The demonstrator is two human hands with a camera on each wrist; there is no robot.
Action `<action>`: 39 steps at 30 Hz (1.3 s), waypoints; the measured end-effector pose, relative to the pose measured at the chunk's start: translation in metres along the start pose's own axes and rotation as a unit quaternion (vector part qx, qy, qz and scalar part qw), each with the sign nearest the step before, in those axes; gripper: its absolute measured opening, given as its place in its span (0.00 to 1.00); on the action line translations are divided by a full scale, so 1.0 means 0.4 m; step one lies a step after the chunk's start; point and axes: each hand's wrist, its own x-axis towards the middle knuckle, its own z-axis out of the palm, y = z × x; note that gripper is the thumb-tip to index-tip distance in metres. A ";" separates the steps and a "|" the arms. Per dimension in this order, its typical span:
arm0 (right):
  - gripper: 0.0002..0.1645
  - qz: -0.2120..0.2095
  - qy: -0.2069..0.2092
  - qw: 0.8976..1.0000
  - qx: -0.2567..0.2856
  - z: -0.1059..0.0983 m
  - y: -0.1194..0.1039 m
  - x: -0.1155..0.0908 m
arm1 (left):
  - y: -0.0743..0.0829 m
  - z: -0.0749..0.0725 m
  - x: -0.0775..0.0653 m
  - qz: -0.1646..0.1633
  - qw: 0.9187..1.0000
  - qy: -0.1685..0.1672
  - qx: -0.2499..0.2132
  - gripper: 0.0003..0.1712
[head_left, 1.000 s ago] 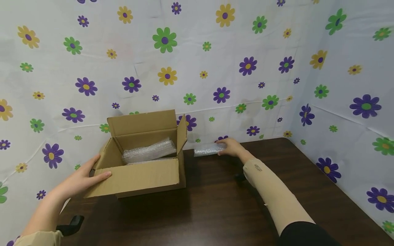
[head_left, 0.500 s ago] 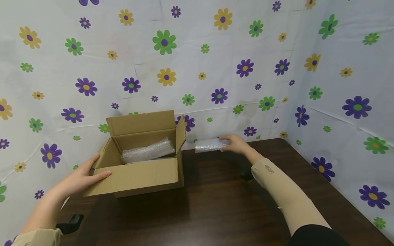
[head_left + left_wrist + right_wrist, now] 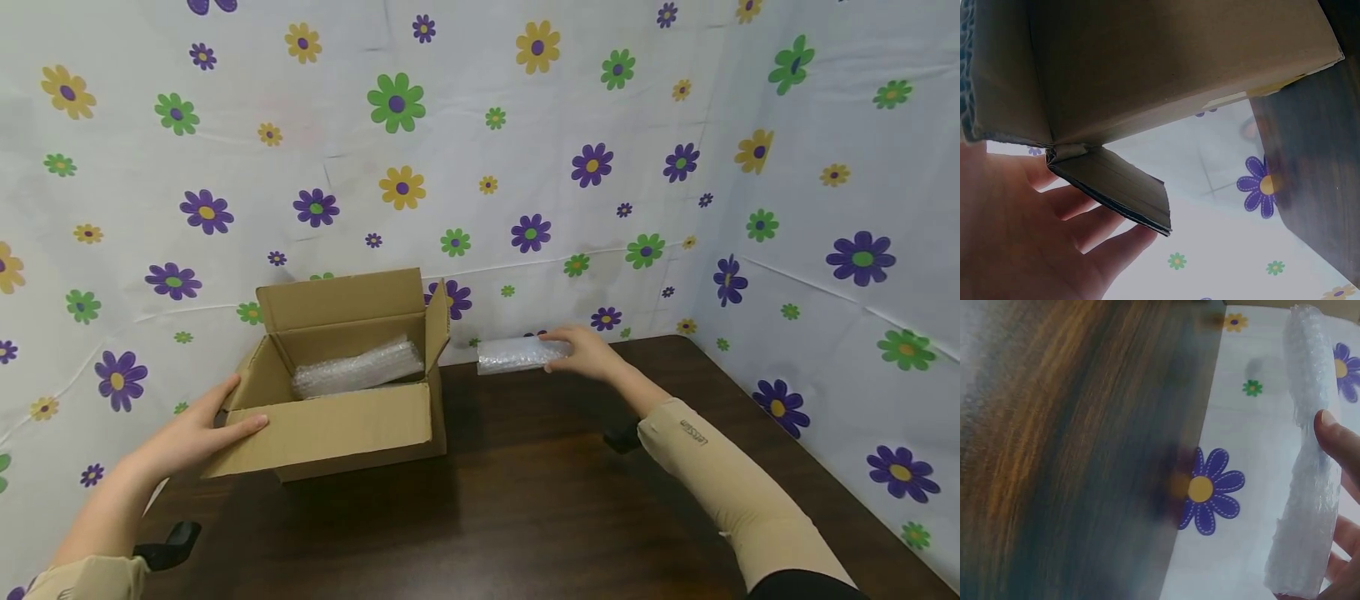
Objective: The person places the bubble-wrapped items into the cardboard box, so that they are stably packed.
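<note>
An open cardboard box (image 3: 363,462) stands on the table, flaps spread. My left hand (image 3: 187,433) grips its front left corner, thumb lying on the front flap (image 3: 337,427). In the left wrist view, the fingers (image 3: 1094,228) reach behind a folded-out flap (image 3: 1119,187). A long bundle in bubble wrap (image 3: 510,355) is in my right hand (image 3: 588,354), held by its right end near the back wall. The right wrist view shows the thumb on one side of the bundle (image 3: 1310,494) and fingers on the other. Another bubble-wrapped bundle (image 3: 360,371) lies inside the box.
The dark wooden table (image 3: 517,500) extends in front of the box and to its right. A white sheet with printed flowers (image 3: 480,200) hangs behind the table and along the right side. Black wrist mounts (image 3: 168,546) sit under the forearms.
My right hand has lifted the bubble-wrapped bundle slightly and moved it a little to the right. The left hand keeps its grip on the box. The head view has shifted slightly.
</note>
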 end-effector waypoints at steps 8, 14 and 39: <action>0.33 0.008 0.002 1.000 0.016 -0.025 -0.035 -0.042 | -0.003 0.001 0.001 0.005 1.000 0.002 0.004 0.53; 0.34 0.009 0.000 1.000 0.017 -0.043 -0.057 -0.064 | -0.002 -0.001 0.000 -0.001 1.000 -0.001 0.001 0.54; 0.36 -0.016 -0.004 1.000 -0.007 -0.139 -0.167 -0.154 | 0.001 -0.001 0.000 -0.009 1.000 -0.008 0.004 0.55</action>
